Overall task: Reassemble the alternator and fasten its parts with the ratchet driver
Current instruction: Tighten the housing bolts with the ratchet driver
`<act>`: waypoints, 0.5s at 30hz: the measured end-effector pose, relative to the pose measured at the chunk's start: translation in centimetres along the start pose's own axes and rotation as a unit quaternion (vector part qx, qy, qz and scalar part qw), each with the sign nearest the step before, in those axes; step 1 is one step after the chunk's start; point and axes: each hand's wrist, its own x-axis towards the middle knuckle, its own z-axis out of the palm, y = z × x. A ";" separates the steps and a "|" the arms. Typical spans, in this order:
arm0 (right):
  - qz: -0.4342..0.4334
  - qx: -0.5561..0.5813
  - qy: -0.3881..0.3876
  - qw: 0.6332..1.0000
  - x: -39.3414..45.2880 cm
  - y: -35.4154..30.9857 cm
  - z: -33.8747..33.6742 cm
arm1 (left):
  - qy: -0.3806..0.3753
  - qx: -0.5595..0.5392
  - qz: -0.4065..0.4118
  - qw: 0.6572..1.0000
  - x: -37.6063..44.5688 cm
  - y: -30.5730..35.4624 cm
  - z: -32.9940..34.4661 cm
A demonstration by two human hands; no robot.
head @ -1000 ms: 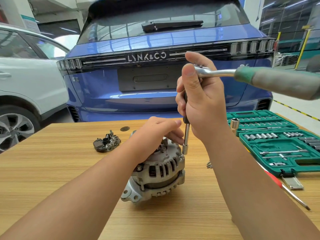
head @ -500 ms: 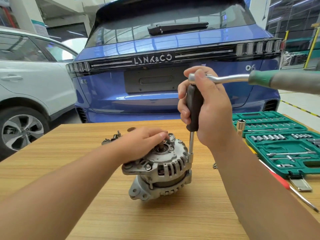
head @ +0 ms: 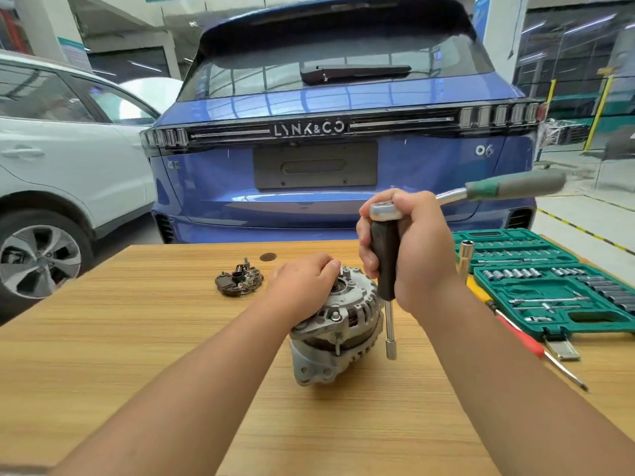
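Now the ratchet driver [head: 386, 266] sits lower than it did a moment ago, and its socket tip [head: 390, 353] has come off the top edge of the alternator [head: 338, 333]. That tip hangs just beside the right flank of the alternator, close to the table [head: 137, 338].

I see the right hand [head: 412, 249] wrapped tight around the dark grip, with the long bar pointing straight up and down. The green handle [head: 515, 185] sticks out to the right at the top.

I see the left hand [head: 302, 286] resting on top of the alternator, fingers bent over it to hold it steady. The alternator stands near the middle of the table, leaning a little.

I think the next bolt is on the upper rim, up and to the left of the tip. The right hand is the nearer one. The tip must rise, go left, and come straight down on the bolt.

A loose black part [head: 239, 280] lies behind, well apart. The green tool case [head: 549, 286] lies open on the right.
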 end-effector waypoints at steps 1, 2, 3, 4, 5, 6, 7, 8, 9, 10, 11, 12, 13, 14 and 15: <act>0.013 -0.001 0.005 1.000 0.0 -0.1 0.1 | 0.007 0.006 -0.002 1.000 -0.1 0.2 0.1; 0.025 -0.003 0.013 1.000 0.0 -0.3 0.3 | 0.015 0.011 -0.004 1.000 -0.1 0.3 0.2; 0.037 -0.006 0.021 0.999 0.0 -0.5 0.5 | 0.027 0.015 -0.006 0.999 -0.1 0.4 0.3; 0.047 -0.010 0.029 0.998 0.1 -0.8 0.7 | 0.043 0.016 -0.012 0.999 -0.1 0.5 0.5; 0.054 -0.015 0.034 0.998 0.2 -1.1 1.0 | 0.059 0.016 -0.019 0.998 -0.2 0.6 0.6; 0.060 -0.019 0.035 0.997 0.3 -1.4 1.3 | 0.074 0.016 -0.027 0.997 -0.3 0.7 0.7; 0.065 -0.021 0.035 0.997 0.4 -1.7 1.5 | 0.089 0.016 -0.034 0.995 -0.4 0.9 0.8; 0.070 -0.018 0.037 0.997 0.6 -1.9 1.8 | 0.103 0.013 -0.039 0.994 -0.5 1.0 1.0; 0.074 -0.013 0.040 0.996 0.8 -2.1 2.0 | 0.115 0.008 -0.045 0.992 -0.6 1.1 1.1; 0.076 -0.007 0.043 0.996 1.0 -2.4 2.3 | 0.124 0.003 -0.051 0.991 -0.6 1.2 1.3; 0.074 -0.001 0.045 0.996 1.2 -2.6 2.5 | 0.130 -0.003 -0.059 0.990 -0.7 1.3 1.4; 0.068 0.004 0.045 0.997 1.4 -2.8 2.7 | 0.132 -0.012 -0.066 0.989 -0.7 1.3 1.5; 0.059 0.010 0.042 0.997 1.6 -3.1 3.0 | 0.130 -0.021 -0.073 0.989 -0.7 1.3 1.6; 0.048 0.015 0.038 0.998 1.8 -3.3 3.2 | 0.127 -0.032 -0.079 0.988 -0.8 1.2 1.7; 0.038 0.016 0.032 0.999 2.0 -3.5 3.5 | 0.125 -0.043 -0.084 0.988 -0.8 1.1 1.7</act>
